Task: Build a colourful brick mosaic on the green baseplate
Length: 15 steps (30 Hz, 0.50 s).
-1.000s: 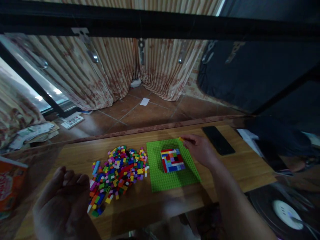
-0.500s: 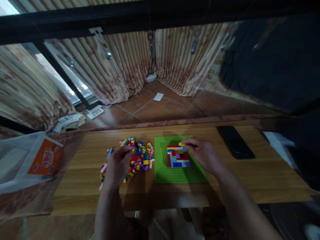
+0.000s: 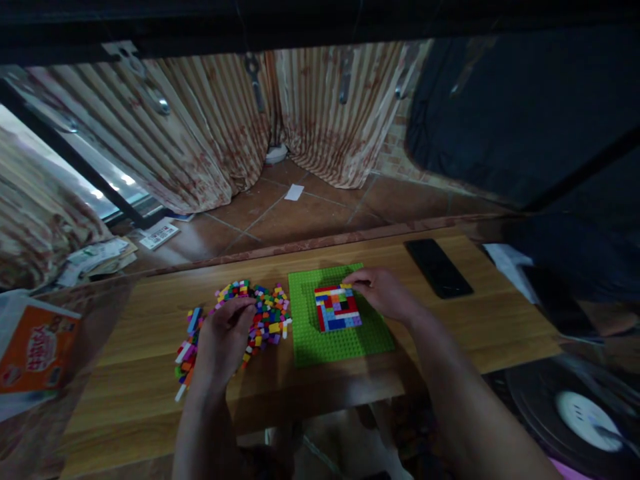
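Observation:
My right hand [image 3: 383, 290] pinches a small yellow toy brick [image 3: 346, 286] at the far right corner of a square brick build [image 3: 327, 315]. The build has a red, white, blue and multicoloured top and sits on a green baseplate [image 3: 345, 350]. Whether the yellow brick is pressed down there, I cannot tell. My left hand [image 3: 225, 337] hovers over a heap of loose coloured bricks [image 3: 273, 310], thumb and fingertips together. What those fingers hold, if anything, is too small to make out. The hand hides part of the heap.
A black phone [image 3: 439, 268] lies on the wooden table [image 3: 125, 373] right of the baseplate. A clear plastic box with an orange label [image 3: 37, 350] stands at the left. Another person's dark sleeve [image 3: 555, 253] and a dark device [image 3: 557, 303] show at the right.
The view has turned to the right, so everything sits further left. My right hand has brought the yellow brick from above down to the build's corner. My left hand stays over the heap.

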Motion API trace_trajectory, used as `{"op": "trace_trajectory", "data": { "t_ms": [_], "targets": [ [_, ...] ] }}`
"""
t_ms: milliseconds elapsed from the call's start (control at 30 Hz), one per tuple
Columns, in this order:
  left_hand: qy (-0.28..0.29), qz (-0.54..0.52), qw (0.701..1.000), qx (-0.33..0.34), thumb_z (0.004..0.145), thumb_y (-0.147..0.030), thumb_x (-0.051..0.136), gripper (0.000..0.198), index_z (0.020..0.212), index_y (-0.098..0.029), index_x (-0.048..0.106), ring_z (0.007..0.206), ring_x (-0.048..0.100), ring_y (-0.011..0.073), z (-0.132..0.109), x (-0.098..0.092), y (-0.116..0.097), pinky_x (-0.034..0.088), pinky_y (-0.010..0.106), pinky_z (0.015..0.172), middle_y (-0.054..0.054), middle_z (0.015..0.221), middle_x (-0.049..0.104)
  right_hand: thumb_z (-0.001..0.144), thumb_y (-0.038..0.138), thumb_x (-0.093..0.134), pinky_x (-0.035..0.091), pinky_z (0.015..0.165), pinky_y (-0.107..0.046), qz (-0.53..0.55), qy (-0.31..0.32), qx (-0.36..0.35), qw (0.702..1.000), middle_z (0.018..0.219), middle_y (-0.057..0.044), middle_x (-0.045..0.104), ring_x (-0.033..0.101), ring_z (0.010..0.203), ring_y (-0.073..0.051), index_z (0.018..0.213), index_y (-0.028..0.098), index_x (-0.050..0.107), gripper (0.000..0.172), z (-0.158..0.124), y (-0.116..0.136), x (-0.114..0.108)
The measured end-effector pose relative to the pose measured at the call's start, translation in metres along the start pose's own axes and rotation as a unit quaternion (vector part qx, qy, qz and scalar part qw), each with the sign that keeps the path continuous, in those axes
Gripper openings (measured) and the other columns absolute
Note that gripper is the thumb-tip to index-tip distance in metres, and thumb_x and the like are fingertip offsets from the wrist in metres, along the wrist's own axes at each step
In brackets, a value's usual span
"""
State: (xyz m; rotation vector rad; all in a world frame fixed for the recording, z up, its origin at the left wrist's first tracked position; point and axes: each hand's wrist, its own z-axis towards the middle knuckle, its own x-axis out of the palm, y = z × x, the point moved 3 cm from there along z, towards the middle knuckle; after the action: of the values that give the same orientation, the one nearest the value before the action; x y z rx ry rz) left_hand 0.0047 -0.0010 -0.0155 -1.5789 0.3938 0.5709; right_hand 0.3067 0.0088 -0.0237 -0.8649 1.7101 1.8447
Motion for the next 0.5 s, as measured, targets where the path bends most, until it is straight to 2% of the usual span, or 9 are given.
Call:
{"op": "trace_trajectory", "data": {
  "t_ms": [167, 500],
  "targets": [
    [-0.004, 0.008, 1.0, 0.001, 0.075, -0.039, 0.059, 0.035, 0.097, -0.016, 0.072, 0.092, 0.066, 0.0238, 0.0004, 0.0005, 0.0018, 0.05, 0.035, 0.089, 0.007, 0.096, 0.074, 0.086, 0.01, 0.049, 0.05, 0.087, -0.036, 0.028, 0.017, -0.007, 0.999, 0.099, -0.004, 0.075, 0.068, 0.094, -0.019, 0.097, 0.022, 0.074, 0.029, 0.0003, -0.0043, -0.0003],
    [-0.008, 0.025, 1.0, 0.004, 0.077, -0.038, 0.058, 0.035, 0.099, -0.016, 0.073, 0.091, 0.067, 0.0233, 0.0011, -0.0018, 0.0041, 0.05, 0.035, 0.088, 0.006, 0.095, 0.074, 0.092, 0.016, 0.042, 0.048, 0.095, -0.039, 0.03, 0.006, -0.008, 1.0, 0.112, -0.008, 0.072, 0.065, 0.105, -0.02, 0.109, 0.02, 0.068, 0.031, 0.0021, -0.0103, 0.0035]
  ]
}}
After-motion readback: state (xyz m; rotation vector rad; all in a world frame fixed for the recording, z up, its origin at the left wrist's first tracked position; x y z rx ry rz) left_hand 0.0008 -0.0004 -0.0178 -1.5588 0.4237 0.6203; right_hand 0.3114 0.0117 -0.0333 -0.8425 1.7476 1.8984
